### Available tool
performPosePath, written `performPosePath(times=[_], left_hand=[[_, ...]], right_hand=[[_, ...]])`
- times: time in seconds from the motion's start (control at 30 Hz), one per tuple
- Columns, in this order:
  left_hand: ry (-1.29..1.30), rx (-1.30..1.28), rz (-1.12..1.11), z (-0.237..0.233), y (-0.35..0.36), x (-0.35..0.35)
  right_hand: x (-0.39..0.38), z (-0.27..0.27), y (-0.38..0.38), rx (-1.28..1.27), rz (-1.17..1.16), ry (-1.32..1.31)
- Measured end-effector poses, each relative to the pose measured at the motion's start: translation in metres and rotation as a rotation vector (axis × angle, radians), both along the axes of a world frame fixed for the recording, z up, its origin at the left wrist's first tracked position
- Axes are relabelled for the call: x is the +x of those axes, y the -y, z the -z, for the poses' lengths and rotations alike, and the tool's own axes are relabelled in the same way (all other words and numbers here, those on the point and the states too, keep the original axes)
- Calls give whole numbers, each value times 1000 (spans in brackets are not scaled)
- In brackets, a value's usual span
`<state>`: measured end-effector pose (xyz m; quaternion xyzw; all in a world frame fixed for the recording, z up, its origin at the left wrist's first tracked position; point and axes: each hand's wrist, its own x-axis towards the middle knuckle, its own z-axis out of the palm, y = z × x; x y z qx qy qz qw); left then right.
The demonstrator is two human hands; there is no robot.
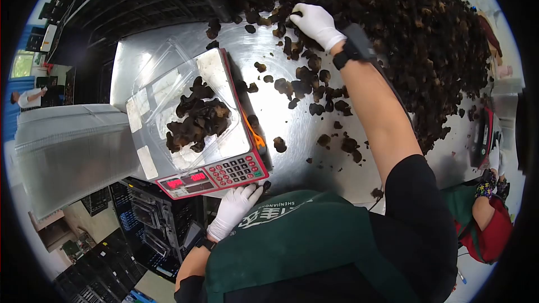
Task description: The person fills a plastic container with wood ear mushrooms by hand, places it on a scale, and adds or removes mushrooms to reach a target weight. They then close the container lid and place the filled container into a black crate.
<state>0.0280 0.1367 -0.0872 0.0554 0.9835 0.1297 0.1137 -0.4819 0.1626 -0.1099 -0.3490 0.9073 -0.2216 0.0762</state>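
Observation:
My right hand (315, 25), in a white glove, reaches to the near side of a big heap of dark wood ear mushrooms (426, 39). Its thumb and fingers are pinched on a dark piece. At the front edge of a red-framed digital scale (238, 171), my white-gloved left hand (236, 209) has its fingers curled. A dark piece shows by its fingertips, but what it grips is partly hidden. On the scale's plate lies an open clear plastic box (168, 87), with a clump of wood ear mushrooms (199, 118) in it. The red digits are lit.
Loose mushrooms (303, 81) are scattered over the metal table (281, 120). An orange-handled tool (255, 134) lies against the scale's right side. A stack of clear plastic boxes (73, 148) stands at left, above black crates (149, 224). A co-worker's gloved hand (494, 157) is by another scale (483, 137).

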Motion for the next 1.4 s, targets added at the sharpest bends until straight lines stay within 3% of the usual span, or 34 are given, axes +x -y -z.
performPosePath(times=[0.03, 0.07, 0.1, 0.33, 0.47, 0.57, 0.63, 0.73, 0.83, 0.97, 1.07, 1.13, 1.17, 1.23, 1.3, 1.33, 1.4], left_hand=[[-31, 12, -25, 4, 0, 2], [-61, 25, -51, 7, 0, 5], [-90, 38, -77, 9, -1, 6], [-198, 256, -279, -8, -5, 7], [-357, 397, -432, -36, -1, -4], [-526, 355, -558, -83, 11, -25], [-680, 252, -654, -95, 29, -33], [-894, 207, -807, -107, 59, -54], [-726, 117, -859, -116, 82, -66], [-674, -19, -829, -122, 78, -85], [-824, 173, -859, -125, 73, -92], [-833, 754, -973, -127, 65, -104], [-743, 818, -1073, -137, 62, -109], [-756, 641, -1039, -132, 69, -109], [-788, 679, -1034, -125, 78, -105], [-879, 522, -978, -121, 81, -104], [-829, 312, -940, -108, 92, -96]], right_hand=[[-7, -1, -6, -113, 2, 88], [-9, 1, -16, -297, 14, 310], [-7, -13, -26, -294, 84, 621], [33, -46, -78, -716, 27, 1354], [55, -55, -76, -857, -219, 1574], [86, -80, -56, -844, -415, 1466], [120, -108, -36, -732, -364, 1277], [164, -151, -10, -560, -526, 1108], [183, -140, 20, -584, -629, 1294], [205, -148, 33, -546, -604, 1164], [213, -126, 45, -590, -654, 879], [220, -126, 45, -628, -687, 802], [227, -126, 48, -662, -733, 776], [238, -126, 51, -553, -688, 672], [245, -140, 52, -440, -673, 510], [245, -132, 53, -541, -745, 278], [252, -135, 53, -442, -792, 7]])
